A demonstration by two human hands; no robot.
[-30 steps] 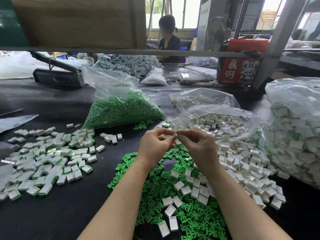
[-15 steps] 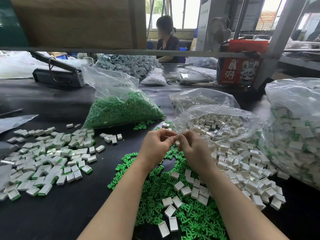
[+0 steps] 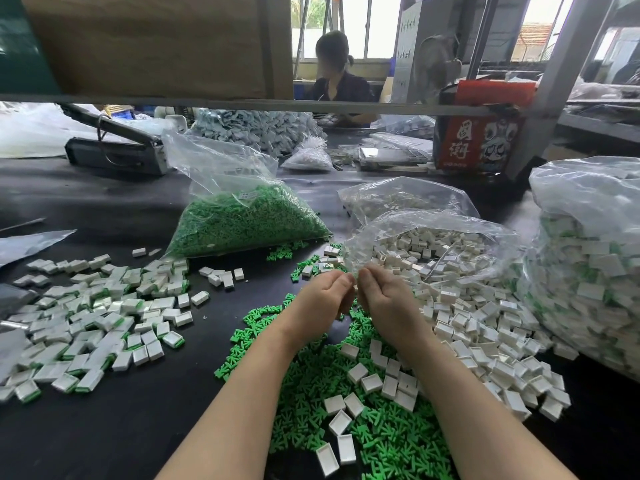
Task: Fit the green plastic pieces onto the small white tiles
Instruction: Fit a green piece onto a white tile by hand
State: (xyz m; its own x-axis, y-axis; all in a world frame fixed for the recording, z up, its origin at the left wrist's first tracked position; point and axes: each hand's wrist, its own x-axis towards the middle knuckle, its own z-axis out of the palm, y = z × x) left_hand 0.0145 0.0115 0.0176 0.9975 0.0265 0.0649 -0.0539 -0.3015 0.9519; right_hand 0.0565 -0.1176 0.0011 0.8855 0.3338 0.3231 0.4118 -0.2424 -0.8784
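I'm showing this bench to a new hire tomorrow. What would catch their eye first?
Probably the two hands, left hand and right hand, meeting fingertip to fingertip at centre, working something too small to make out. Under the forearms lies a bright loose green pieces heap dotted with white tiles, which spill out to the right. A bag of green pieces sits behind, and the finished tiles pile spreads on the left.

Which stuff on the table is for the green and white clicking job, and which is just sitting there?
For the job:
loose green pieces
loose white tiles
finished tiles pile
bag of green pieces
left hand, right hand

Just lying about:
red box
grey machine
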